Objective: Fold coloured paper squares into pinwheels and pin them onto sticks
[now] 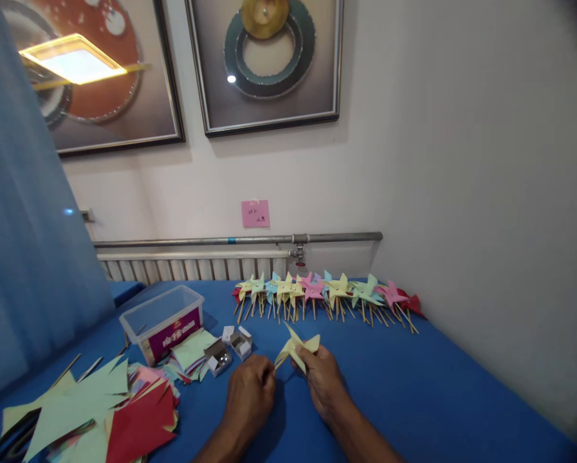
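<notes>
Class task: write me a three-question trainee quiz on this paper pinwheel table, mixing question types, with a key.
1. True or false: the right hand holds a yellow pinwheel.
2. The row of finished pinwheels lies: A) along the wall, B) inside the plastic tub, C) on the cut paper pile.
3. Fill in: the left hand pinches the pinwheel's ____.

Key: 1 true; 2 A; 3 stick.

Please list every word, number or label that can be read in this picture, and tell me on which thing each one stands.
No text can be read here.
Pink note on the wall: handwritten marks, too small to read.
Purple label on the clear plastic box: printed characters, too blurred to read.
Small white boxes: no print can be made out.
</notes>
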The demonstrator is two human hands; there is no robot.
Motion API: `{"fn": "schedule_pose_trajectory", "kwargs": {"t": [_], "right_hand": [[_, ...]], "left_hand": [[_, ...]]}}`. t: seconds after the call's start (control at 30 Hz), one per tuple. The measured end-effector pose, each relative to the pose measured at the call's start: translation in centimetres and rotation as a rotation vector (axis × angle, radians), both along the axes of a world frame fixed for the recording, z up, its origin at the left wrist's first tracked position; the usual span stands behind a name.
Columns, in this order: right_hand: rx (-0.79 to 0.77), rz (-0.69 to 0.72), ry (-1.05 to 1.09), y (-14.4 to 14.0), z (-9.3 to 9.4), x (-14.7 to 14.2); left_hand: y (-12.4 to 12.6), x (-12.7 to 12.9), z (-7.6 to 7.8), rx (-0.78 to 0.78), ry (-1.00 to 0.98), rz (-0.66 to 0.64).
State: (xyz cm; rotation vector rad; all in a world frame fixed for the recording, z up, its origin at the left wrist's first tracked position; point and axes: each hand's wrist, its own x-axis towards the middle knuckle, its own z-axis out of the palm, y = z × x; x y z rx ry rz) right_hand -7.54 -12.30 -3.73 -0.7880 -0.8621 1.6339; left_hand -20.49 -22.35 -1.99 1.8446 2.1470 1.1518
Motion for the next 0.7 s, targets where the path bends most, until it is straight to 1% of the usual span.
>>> {"fn": "schedule_pose_trajectory", "kwargs": {"t": [0.17, 0.37, 0.57, 0.7], "right_hand": [[-0.002, 0.022, -0.003, -0.09, 0.10, 0.17], [-0.015, 0.098, 0.002, -0.40, 0.33, 0.50], [-0.056, 0.091, 0.037, -0.68, 0.89, 0.37], [-0.081, 0.085, 0.045, -0.73, 0.86, 0.27]], "left_hand": [[0.18, -0.07, -0.27, 0.014, -0.017, -0.005], [0.74, -0.18, -0.58, -0.008, -0.152, 0.002], [0.82, -0.20, -0.44, -0.026, -0.208, 0.016], [0.73, -0.25, -0.33, -0.031, -0.215, 0.027]]}}
